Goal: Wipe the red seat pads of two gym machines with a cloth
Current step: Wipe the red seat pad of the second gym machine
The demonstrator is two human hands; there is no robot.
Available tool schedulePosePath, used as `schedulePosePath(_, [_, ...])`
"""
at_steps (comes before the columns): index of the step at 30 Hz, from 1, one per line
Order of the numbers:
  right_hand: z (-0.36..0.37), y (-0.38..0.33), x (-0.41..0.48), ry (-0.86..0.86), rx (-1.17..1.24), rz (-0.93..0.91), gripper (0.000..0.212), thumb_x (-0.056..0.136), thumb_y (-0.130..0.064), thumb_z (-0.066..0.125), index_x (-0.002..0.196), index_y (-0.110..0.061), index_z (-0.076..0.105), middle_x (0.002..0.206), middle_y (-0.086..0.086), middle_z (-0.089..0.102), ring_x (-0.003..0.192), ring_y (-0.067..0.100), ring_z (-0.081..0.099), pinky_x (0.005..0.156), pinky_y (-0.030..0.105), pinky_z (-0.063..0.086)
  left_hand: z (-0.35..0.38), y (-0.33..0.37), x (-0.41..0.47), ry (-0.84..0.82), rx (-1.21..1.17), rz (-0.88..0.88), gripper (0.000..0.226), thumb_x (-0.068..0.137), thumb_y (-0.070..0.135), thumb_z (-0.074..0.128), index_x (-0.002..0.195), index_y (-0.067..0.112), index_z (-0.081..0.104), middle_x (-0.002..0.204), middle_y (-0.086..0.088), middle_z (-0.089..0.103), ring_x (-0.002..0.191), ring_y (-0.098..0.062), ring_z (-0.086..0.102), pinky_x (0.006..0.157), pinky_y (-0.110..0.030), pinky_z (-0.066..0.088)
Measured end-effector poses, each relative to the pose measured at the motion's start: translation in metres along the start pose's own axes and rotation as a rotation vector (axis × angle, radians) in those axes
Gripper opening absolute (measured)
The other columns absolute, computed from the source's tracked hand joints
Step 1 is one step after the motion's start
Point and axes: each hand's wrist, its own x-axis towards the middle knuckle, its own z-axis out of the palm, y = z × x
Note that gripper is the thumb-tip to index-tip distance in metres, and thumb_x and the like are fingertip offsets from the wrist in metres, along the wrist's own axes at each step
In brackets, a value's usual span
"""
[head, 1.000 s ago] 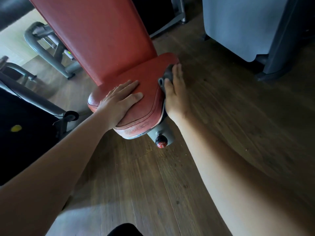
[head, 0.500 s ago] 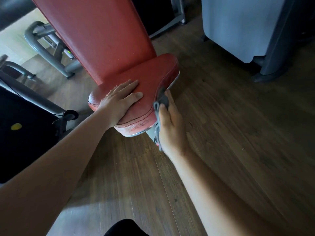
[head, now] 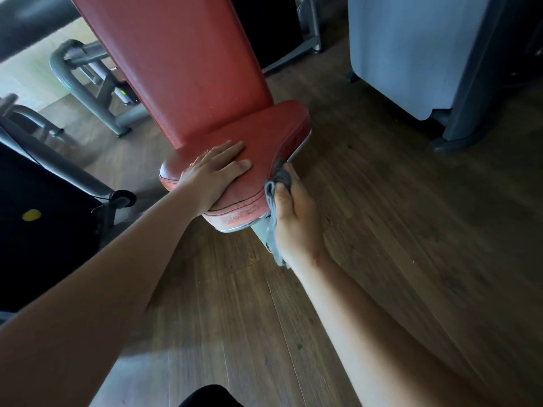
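Right hand (head: 296, 218), fingers clenched on the crumpled grey cloth (head: 277, 183), wipes the side edge of the padded red vinyl seat (head: 258, 133); left hand (head: 210, 174) rests flat, ungripping, on the seat top. Probable next move: 1 sweep across the top.

No text, label, brand, number or sign can be read anywhere here. The red seat pad (head: 258, 136) and the red back pad (head: 182, 60) carry no print, only stitching and worn spots. On the far left, a small light-green spot (head: 125, 96) sits on the grey machine frame (head: 88, 92); it may be a label, but it is too blurred to read. On the near left, a yellow mark (head: 31, 215) stands on a black surface, without any letters visible.
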Motion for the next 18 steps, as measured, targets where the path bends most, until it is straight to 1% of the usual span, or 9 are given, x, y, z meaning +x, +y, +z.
schedulePosePath(4, [-0.015, -0.010, 0.027, -0.042, -0.201, 0.014, 0.047, 0.103, -0.034, 0.038, 0.144, -0.017, 0.053, 0.144, 0.000, 0.058, 0.133, 0.013, 0.054, 0.113, 0.034, 0.042, 0.000, 0.002, -0.002, -0.037, 0.043, -0.005, 0.094, 0.070, 0.093, 0.024, 0.155, 0.054, 0.030, 0.169, 0.018, 0.022, 0.158, -0.020, 0.015, 0.126, -0.055, 0.012])
schedulePosePath(7, [-0.029, -0.038, 0.035, -0.037, -0.286, -0.039, 0.036, 0.105, -0.024, 0.042, 0.134, -0.015, 0.062, 0.132, 0.001, 0.066, 0.118, 0.008, 0.060, 0.099, 0.009, 0.041, -0.008, 0.004, -0.006, -0.049, 0.144, 0.024, 0.111, 0.063, 0.104, 0.012, 0.157, 0.048, 0.031, 0.168, 0.010, 0.028, 0.155, -0.025, 0.024, 0.124, -0.056, 0.021])
schedulePosePath(8, [-0.032, -0.051, 0.038, -0.026, -0.319, -0.068, 0.035, 0.105, -0.022, 0.043, 0.132, -0.015, 0.063, 0.130, 0.002, 0.067, 0.116, 0.010, 0.060, 0.093, 0.006, 0.040, -0.011, 0.006, -0.008, -0.039, 0.177, 0.034, 0.112, 0.065, 0.104, 0.010, 0.157, 0.045, 0.033, 0.166, 0.008, 0.032, 0.153, -0.026, 0.029, 0.122, -0.056, 0.025])
schedulePosePath(9, [-0.035, -0.064, 0.041, -0.017, -0.357, -0.100, 0.034, 0.105, -0.022, 0.043, 0.131, -0.014, 0.064, 0.128, 0.003, 0.067, 0.115, 0.011, 0.061, 0.091, 0.009, 0.039, -0.014, 0.010, -0.011, -0.018, 0.176, 0.031, 0.104, 0.073, 0.100, 0.015, 0.156, 0.041, 0.037, 0.164, 0.006, 0.037, 0.151, -0.026, 0.033, 0.121, -0.054, 0.029])
schedulePosePath(10, [-0.036, -0.077, 0.042, -0.012, -0.388, -0.127, 0.034, 0.105, -0.023, 0.043, 0.130, -0.014, 0.064, 0.126, 0.004, 0.068, 0.113, 0.012, 0.061, 0.090, 0.013, 0.039, -0.018, 0.016, -0.016, 0.020, 0.127, 0.025, 0.091, 0.083, 0.091, 0.026, 0.155, 0.036, 0.041, 0.161, 0.005, 0.042, 0.148, -0.026, 0.038, 0.120, -0.052, 0.031])
schedulePosePath(12, [-0.035, -0.102, 0.043, -0.018, -0.381, -0.142, 0.032, 0.104, -0.024, 0.045, 0.127, -0.014, 0.065, 0.122, 0.003, 0.068, 0.108, 0.008, 0.060, 0.092, 0.017, 0.041, -0.026, 0.035, -0.032, 0.138, -0.098, 0.050, 0.063, 0.099, 0.066, 0.044, 0.149, 0.030, 0.052, 0.153, 0.002, 0.053, 0.141, -0.023, 0.047, 0.116, -0.040, 0.036])
schedulePosePath(14, [-0.029, -0.123, 0.043, -0.018, -0.340, -0.147, 0.029, 0.102, -0.026, 0.048, 0.119, -0.013, 0.069, 0.117, 0.005, 0.068, 0.105, 0.011, 0.063, 0.094, 0.023, 0.047, -0.031, 0.060, -0.054, 0.251, -0.354, 0.108, 0.043, 0.104, 0.048, 0.050, 0.142, 0.028, 0.060, 0.143, 0.003, 0.063, 0.132, -0.018, 0.055, 0.110, -0.031, 0.039])
schedulePosePath(16, [-0.022, -0.142, 0.040, -0.001, -0.316, -0.170, 0.031, 0.097, -0.033, 0.052, 0.108, -0.013, 0.073, 0.108, 0.007, 0.067, 0.098, 0.015, 0.066, 0.090, 0.030, 0.052, -0.031, 0.079, -0.072, 0.298, -0.582, 0.132, 0.038, 0.105, 0.042, 0.052, 0.139, 0.028, 0.063, 0.137, 0.008, 0.066, 0.130, -0.012, 0.057, 0.112, -0.031, 0.041])
schedulePosePath(18, [-0.015, -0.160, 0.032, 0.001, -0.268, -0.159, 0.028, 0.097, -0.030, 0.056, 0.106, -0.012, 0.076, 0.097, -0.001, 0.065, 0.092, 0.008, 0.066, 0.087, 0.025, 0.051, -0.029, 0.088, -0.085, 0.288, -0.837, 0.120, 0.045, 0.101, 0.050, 0.053, 0.141, 0.031, 0.062, 0.137, 0.013, 0.066, 0.132, -0.008, 0.057, 0.116, -0.036, 0.042])
